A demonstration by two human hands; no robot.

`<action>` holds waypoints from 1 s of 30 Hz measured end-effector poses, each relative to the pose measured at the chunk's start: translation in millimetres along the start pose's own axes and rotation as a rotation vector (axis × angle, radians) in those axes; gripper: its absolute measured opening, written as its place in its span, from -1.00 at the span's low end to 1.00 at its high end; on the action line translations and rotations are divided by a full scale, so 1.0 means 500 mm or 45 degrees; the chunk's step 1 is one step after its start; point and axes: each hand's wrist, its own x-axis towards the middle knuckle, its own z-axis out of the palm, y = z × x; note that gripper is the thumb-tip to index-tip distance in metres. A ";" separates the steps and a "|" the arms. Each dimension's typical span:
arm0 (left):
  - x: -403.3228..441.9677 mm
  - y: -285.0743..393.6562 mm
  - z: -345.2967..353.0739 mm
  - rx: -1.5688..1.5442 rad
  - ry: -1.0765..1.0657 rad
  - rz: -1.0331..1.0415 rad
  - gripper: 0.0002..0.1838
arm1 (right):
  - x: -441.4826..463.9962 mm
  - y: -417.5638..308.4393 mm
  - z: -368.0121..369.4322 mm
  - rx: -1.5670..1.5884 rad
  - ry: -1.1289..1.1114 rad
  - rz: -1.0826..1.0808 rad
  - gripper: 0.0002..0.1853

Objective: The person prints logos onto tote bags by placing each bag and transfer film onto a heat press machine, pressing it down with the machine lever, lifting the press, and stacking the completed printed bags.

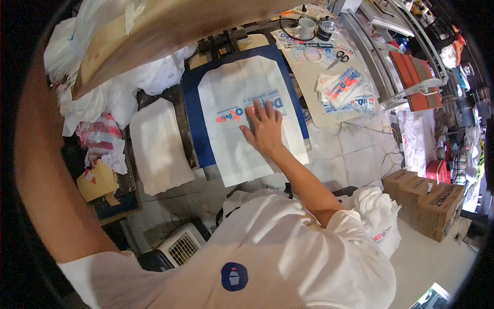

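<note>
- Right hand flat on a white sheet, palm down, fingers a little spread, thumb held out to the left; nothing pinched.
- Left hand out of view; cannot tell its state. Left arm runs up the left side, toward the far edge.
- White sheet lies mid-scene on a blue board, its near edge hanging past the board. Red and blue lettering printed across it; right fingertips rest over the right part of the print.
- Left of the board: a white stack, just beside it. Farther left, white plastic heaps and a red-and-white bag.
- Far side, overhead: a pale brown slab, blurred, slanting across; what it is, unclear.
- Right of the board: a pale tabletop bearing a mug, scissors and a loose pile of printed pieces.
- Near right: white bundle with red print beside the sleeve; brown cartons farther right.
</note>
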 end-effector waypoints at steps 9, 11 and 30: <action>0.001 0.029 -0.030 0.105 0.051 0.020 -0.76 | -0.005 0.006 -0.009 0.090 -0.012 -0.009 -0.39; -0.018 0.062 -0.044 0.132 0.076 0.060 -0.76 | -0.007 0.006 -0.015 0.089 0.009 -0.030 -0.39; -0.623 0.054 0.386 0.347 -0.179 0.392 -0.59 | -0.412 0.168 -0.214 0.610 -0.698 -0.135 -0.67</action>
